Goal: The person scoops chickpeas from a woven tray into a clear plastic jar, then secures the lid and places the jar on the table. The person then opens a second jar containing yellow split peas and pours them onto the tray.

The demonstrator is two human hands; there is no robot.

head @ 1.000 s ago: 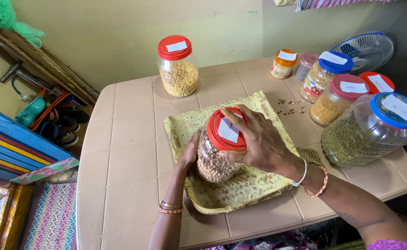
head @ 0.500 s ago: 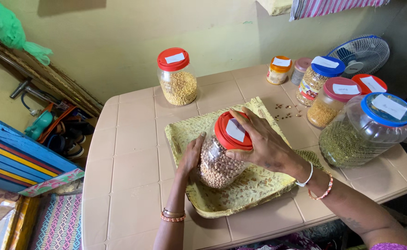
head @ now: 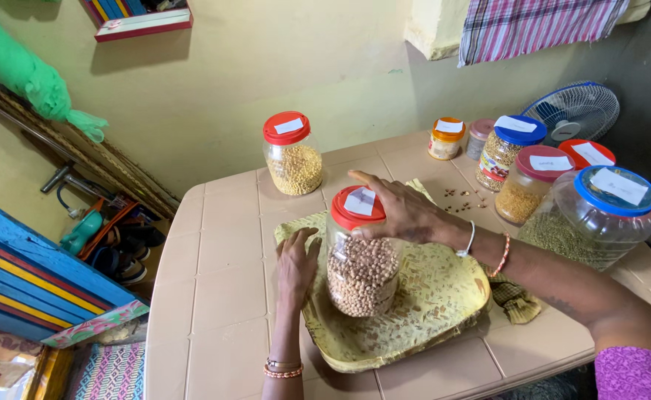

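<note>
On the beige surface (head: 214, 259), one yellow tray (head: 444, 296) carries one upright chickpea jar (head: 362, 259), its long axis vertical. The right hand (head: 403, 211) is closed over the jar's red lid (head: 356, 207) from the right. The left hand (head: 296, 259), fingers (head: 304, 238) spread flat, rests just left of the jar; seven other jars stand beyond.

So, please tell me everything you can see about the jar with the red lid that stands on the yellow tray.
The jar is clear plastic, roughly two thirds full of pale round chickpeas. Its red lid carries a white paper label. It stands upright on the yellow woven-looking tray, near the middle. The right hand grips the lid from the side and top. The left hand lies beside the jar's lower body, at or near its wall.
</note>
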